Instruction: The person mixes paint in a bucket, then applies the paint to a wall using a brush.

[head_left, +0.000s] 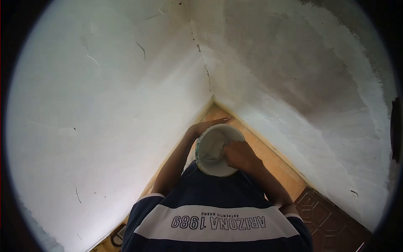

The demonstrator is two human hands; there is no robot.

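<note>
Two white-plastered walls [105, 105] meet at a cracked corner seam [205, 67] above orange floor tiles [273, 161], with a dark patterned panel [331, 218] lower right. At chest height, facing that corner, sits a white bucket [212, 168]. The left hand [208, 124] cups its far rim, fingers together. The right hand [240, 156] dips inside, fingers curled; whether they grip anything cannot be told.

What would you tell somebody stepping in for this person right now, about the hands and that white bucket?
Left hand: curled round the far side of the white bucket, holding it in front of the body.
Right hand: down inside the bucket; whatever it grips is hidden.
Left wall looks evenly white; right wall shows a greyer patch.
</note>
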